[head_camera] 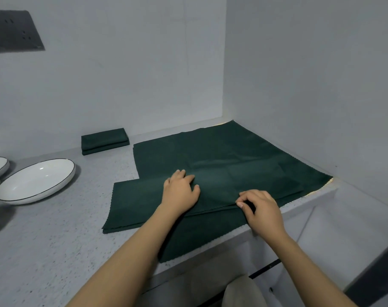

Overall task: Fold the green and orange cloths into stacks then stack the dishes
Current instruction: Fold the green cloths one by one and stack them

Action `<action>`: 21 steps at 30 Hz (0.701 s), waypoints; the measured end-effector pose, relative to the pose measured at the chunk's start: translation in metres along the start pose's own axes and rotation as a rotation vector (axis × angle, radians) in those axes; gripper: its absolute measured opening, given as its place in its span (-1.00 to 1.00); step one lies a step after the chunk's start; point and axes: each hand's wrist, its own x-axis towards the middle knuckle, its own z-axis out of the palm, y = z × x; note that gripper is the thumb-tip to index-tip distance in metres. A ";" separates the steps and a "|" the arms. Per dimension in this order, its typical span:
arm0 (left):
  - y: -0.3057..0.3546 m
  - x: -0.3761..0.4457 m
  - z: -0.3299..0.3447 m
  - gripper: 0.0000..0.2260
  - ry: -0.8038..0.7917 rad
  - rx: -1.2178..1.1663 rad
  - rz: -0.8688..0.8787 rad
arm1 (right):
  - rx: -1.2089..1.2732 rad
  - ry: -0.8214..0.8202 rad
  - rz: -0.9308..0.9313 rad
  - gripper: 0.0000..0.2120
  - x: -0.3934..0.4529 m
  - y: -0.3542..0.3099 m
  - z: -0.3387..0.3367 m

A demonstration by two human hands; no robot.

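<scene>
The white dishes (34,180) wait far left while our left hand (180,189) presses flat on the half-folded green cloth (213,173) (pinning it, we judge) and our right hand (258,207) pinches its near edge, presumably to fold.

**One head-worn view, looking down into a corner**

There is a single camera — worn on the person's head, wide-angle, with no second view to overlap it. It looks forward and down across the grey speckled surface (55,251) toward the corner where two pale walls meet. Both forearms enter from the bottom edge, so the left hand (180,191) and right hand (260,209) sit near the middle of the frame, close to the lens. The green cloth (222,156) fills the centre-right; the white plate (36,180) lies at the left edge, where straight lines bend with the lens. The surface's front edge runs diagonally at lower right, cabinet fronts below it.
</scene>
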 end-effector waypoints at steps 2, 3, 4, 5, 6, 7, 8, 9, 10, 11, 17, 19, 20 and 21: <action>0.004 0.008 0.002 -0.52 -0.047 0.025 -0.007 | -0.007 0.016 -0.006 -0.93 0.000 0.001 0.000; 0.006 0.014 0.002 -0.50 -0.062 0.039 -0.006 | -0.010 0.022 -0.005 -0.93 0.002 0.001 0.000; 0.007 0.017 0.003 -0.48 -0.078 0.053 -0.008 | -0.008 0.021 -0.003 -0.93 0.002 0.001 0.000; 0.008 0.020 0.003 -0.46 -0.096 0.067 -0.011 | -0.010 0.022 -0.005 -0.93 0.003 0.000 0.000; 0.008 0.023 0.004 -0.45 -0.120 0.079 -0.014 | -0.008 0.027 -0.007 -0.93 0.004 0.000 0.001; 0.008 0.025 0.008 -0.44 -0.153 0.094 -0.021 | -0.011 0.030 -0.009 -0.93 0.004 0.001 0.001; 0.007 0.025 0.010 -0.43 -0.175 0.122 -0.025 | -0.009 0.034 -0.019 -0.93 0.005 0.000 0.001; 0.007 0.024 0.015 -0.43 -0.193 0.153 -0.025 | -0.016 0.033 -0.019 -0.93 0.004 0.001 0.000; 0.005 0.024 0.016 -0.43 -0.189 0.184 -0.024 | -0.009 0.034 -0.019 -0.93 0.004 -0.001 0.000; 0.004 0.025 0.018 -0.43 -0.191 0.197 -0.019 | -0.004 0.028 -0.014 -0.93 0.004 -0.002 0.000; 0.001 0.026 0.024 -0.43 -0.170 0.213 -0.012 | 0.007 -0.057 0.015 -0.95 0.005 -0.002 -0.007; 0.000 0.027 0.025 -0.44 -0.167 0.205 -0.009 | -0.046 -0.070 0.017 -0.88 0.011 -0.010 -0.013; 0.000 0.027 0.025 -0.44 -0.163 0.203 -0.009 | -0.064 -0.065 0.012 -0.82 0.018 -0.017 -0.016; 0.001 0.028 0.025 -0.45 -0.161 0.201 -0.004 | -0.069 -0.060 -0.005 -0.78 0.026 -0.025 -0.018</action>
